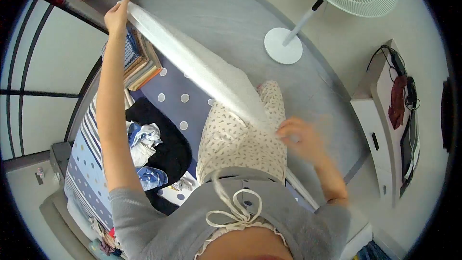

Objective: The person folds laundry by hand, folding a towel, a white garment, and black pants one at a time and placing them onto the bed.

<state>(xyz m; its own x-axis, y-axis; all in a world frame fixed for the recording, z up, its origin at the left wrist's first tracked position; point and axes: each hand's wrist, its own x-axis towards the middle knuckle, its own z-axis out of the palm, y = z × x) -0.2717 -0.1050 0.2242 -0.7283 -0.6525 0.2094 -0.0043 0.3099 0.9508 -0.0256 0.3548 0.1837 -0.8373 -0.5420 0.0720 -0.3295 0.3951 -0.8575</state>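
Note:
A long white cloth [192, 62], perhaps a towel, stretches diagonally from the upper left down over my lap. Its far end is pinched between the thumb and fingers of my left hand [117, 17], with that arm reaching out over the bed. My right hand [304, 138] is beside the cloth's near end, over the right leg of my patterned trousers [240, 149]. Motion smears its fingers, so I cannot make out whether they grip the cloth.
A stack of folded cloths [139, 65] sits on the dotted bed sheet [174, 108]. Nearer lie a black garment [173, 139] and crumpled white and blue clothes [147, 139]. A white fan [284, 45] stands on the grey floor. A white cabinet [373, 137] with cables is on the right.

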